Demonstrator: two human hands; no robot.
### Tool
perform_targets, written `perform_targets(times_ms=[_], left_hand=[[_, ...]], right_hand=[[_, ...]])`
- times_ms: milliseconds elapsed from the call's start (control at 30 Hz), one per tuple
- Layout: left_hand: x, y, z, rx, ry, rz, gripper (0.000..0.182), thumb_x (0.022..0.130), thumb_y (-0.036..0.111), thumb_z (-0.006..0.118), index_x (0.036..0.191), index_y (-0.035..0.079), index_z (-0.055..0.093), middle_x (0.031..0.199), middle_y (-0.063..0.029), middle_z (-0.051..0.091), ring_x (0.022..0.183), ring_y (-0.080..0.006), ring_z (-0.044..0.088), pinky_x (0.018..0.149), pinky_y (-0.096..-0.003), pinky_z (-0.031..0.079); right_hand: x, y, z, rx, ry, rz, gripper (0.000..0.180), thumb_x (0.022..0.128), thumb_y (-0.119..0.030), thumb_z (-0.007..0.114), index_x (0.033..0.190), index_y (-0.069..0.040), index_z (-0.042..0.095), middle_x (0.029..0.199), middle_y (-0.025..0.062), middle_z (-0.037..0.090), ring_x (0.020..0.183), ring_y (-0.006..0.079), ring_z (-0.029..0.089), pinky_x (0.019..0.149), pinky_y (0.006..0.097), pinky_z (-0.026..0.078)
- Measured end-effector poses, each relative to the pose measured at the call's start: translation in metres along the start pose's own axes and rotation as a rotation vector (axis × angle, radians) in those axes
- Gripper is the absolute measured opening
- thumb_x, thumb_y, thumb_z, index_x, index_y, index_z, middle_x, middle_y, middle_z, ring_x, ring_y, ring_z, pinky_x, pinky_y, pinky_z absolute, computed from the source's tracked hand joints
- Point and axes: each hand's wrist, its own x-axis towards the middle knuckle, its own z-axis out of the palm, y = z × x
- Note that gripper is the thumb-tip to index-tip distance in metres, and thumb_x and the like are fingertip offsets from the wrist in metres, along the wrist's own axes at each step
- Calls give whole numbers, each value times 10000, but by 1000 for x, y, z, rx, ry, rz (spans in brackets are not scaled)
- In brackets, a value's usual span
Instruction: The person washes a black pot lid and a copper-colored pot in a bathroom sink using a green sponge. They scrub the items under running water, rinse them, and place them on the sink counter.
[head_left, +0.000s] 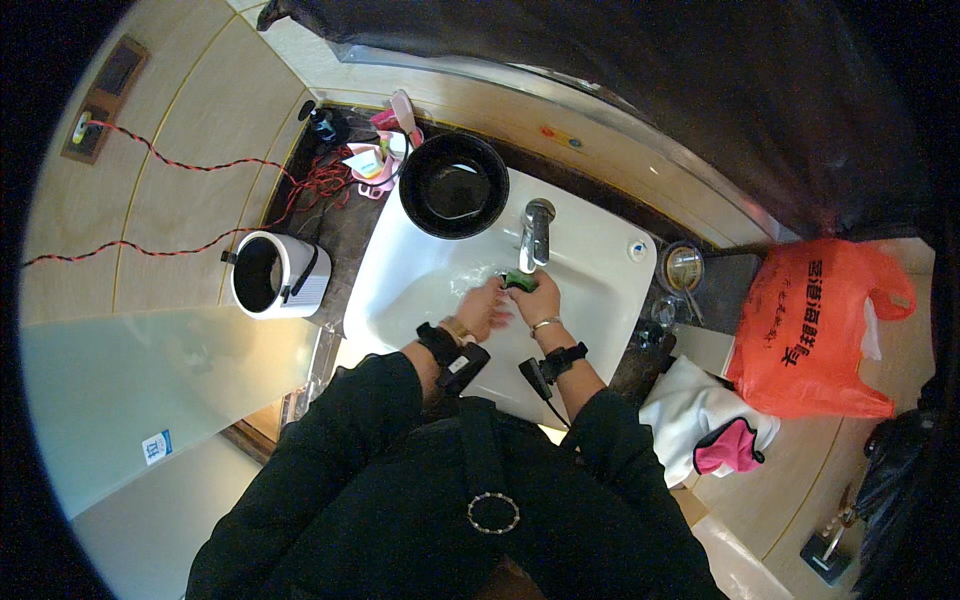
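Observation:
Under the chrome faucet (536, 225), my right hand (538, 300) grips a small green piece, perhaps a sponge or scouring pad (520, 280). Beside it on the left is my left hand (484, 307), its fingers blurred and close to the green piece; whether they hold anything is unclear. Both hands are over the white washbasin (405, 255), where water splashes by my left fingers. A round black pan or bowl (454, 187) rests on the basin's back left corner. Each wrist wears a black strap with a small device.
Left on the dark counter (341, 225) stand a white bin (300, 281), tangled red-and-black cord (322, 176) and pink containers (371, 169). At right are a glass bowl (682, 266), a white cloth (675, 412), a pink cloth (727, 448) and a red plastic bag (802, 330).

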Motion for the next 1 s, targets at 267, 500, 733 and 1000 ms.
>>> perform_targets(times_ms=[267, 500, 733, 1000], left_hand=[[22, -1, 29, -465, -306, -80, 357, 932, 402, 552, 1116, 97, 571, 1001, -90, 657, 882, -232, 649, 791, -395, 540], [24, -2, 9, 821, -339, 812, 492, 755, 260, 750, 1150, 33, 567, 1000, -167, 665, 921, -288, 652, 733, -371, 534], [11, 7, 10, -269, -235, -123, 203, 935, 141, 555, 1096, 36, 492, 926, -157, 619, 684, -214, 576, 587, -339, 529], [-37, 12, -8, -166, -283, -48, 228, 918, 170, 587, 1061, 4, 521, 908, -118, 595, 640, -165, 535, 544, -291, 495]], right_hand=[[-18, 9, 0, 40, 34, -63, 351, 682, -235, 761, 949, -29, 663, 935, 151, 642, 871, 314, 637, 782, 375, 517], [-36, -23, -47, 92, -91, -94, 308, 768, -290, 734, 915, -24, 686, 878, 126, 677, 735, 224, 665, 731, 315, 529], [-10, -58, -68, 326, 22, -10, 411, 869, -399, 657, 760, -3, 665, 690, 44, 657, 673, 115, 624, 552, 251, 483], [-26, -19, -43, 465, -54, 228, 388, 915, -414, 576, 746, -68, 624, 706, 21, 651, 657, 99, 620, 525, 247, 455]])
